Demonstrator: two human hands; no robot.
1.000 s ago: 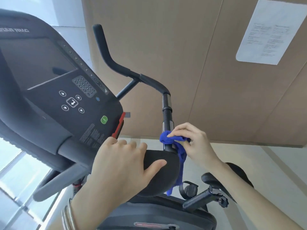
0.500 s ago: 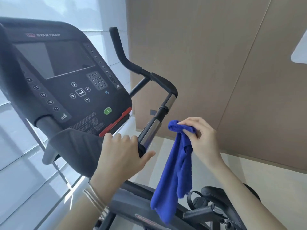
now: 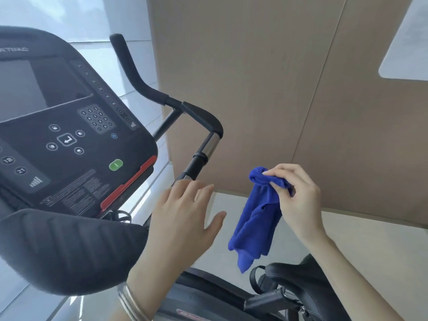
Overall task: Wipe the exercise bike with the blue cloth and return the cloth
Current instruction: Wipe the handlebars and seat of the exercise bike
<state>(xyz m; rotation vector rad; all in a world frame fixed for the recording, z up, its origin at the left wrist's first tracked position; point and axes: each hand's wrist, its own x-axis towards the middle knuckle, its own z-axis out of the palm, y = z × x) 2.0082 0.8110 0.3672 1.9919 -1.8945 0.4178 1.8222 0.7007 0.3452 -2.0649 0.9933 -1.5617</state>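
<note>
Nearest the camera, metal bangles (image 3: 132,302) sit on the left wrist; their number cannot be read. Below them lies the dark body of the exercise bike (image 3: 199,295). A padded armrest (image 3: 64,249) fills the lower left.

The left hand (image 3: 183,218) is spread flat, fingers straight, holding nothing. Its fingertips lie at the lower stem of the handlebar (image 3: 143,86); contact cannot be confirmed. The right hand (image 3: 298,200) pinches the bunched top of the blue cloth (image 3: 257,218) between thumb and fingers. The cloth hangs free in the air, right of the handlebar and apart from it, touching no part of the bike.

Beyond sits the console (image 3: 69,126) with its green button (image 3: 115,164), then the brown wall with a paper sheet (image 3: 412,42).

Probable faults:
- Cloth drop. Cause: a pinch on a small bunch only.
- Snagging. Cause: the loose tail hangs near the strap (image 3: 254,276) below.
- Unintended key press. Cause: wiping pressure on the console.

Count: two hands, one cloth, one bike, one console, one green button, one armrest, one handlebar, one sheet.
</note>
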